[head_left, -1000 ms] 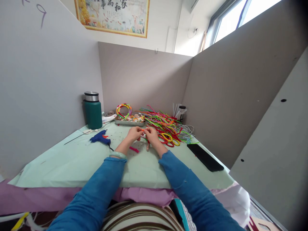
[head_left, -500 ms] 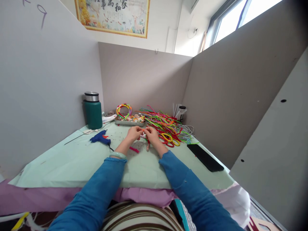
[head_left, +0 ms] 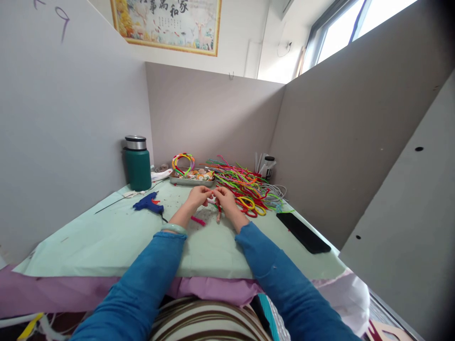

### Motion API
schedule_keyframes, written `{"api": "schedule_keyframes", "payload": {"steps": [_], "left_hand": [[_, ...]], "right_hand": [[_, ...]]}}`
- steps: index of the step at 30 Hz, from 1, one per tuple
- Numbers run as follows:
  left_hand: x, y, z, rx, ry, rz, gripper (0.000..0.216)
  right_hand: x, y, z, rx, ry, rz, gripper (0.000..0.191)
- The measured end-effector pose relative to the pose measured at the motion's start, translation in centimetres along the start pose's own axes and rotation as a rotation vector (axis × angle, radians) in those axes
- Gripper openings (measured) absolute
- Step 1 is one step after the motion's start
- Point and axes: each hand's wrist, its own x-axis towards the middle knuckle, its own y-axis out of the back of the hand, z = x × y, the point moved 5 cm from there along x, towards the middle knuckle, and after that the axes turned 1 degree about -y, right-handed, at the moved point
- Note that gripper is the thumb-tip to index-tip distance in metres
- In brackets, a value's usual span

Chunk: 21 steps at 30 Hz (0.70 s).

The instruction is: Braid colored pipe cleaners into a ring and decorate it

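**Two hands at a small piece, craft table**

Left hand (head_left: pixel 197 196): fingers curled, tips pinched at a small piece (head_left: pixel 212 199) held between both hands; its make is too small to tell, possibly a short pipe-cleaner end. Right hand (head_left: pixel 224 199): closed likewise on the same piece, fingertips touching the left's. Piece sits above the pale green table cover (head_left: pixel 106 237), mid-table.

A pink stick (head_left: pixel 198 220) lies just below the left hand. Blue glue gun (head_left: pixel 148 202) to the left. Heap of coloured pipe cleaners (head_left: pixel 245 187) right behind the hands. Metal tray (head_left: pixel 192 179) and green flask (head_left: pixel 137 163) further back. Black phone (head_left: pixel 303 232) at right.
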Motion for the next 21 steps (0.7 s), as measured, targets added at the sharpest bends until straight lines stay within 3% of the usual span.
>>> {"api": "schedule_keyframes", "payload": {"steps": [12, 18, 21], "left_hand": [[-0.5, -0.1, 0.0, -0.13, 0.114, -0.107, 0.021], [-0.3, -0.3, -0.1, -0.308, 0.067, -0.334, 0.018], [0.1, -0.4, -0.6, -0.413, 0.101, -0.334, 0.02]], "right_hand": [[-0.3, 0.2, -1.9, -0.129, 0.114, -0.07, 0.014], [-0.6, 0.1, -2.4, -0.014, 0.101, -0.239, 0.019], [-0.4, 0.2, -2.0, 0.035, 0.096, -0.208, 0.021]]}}
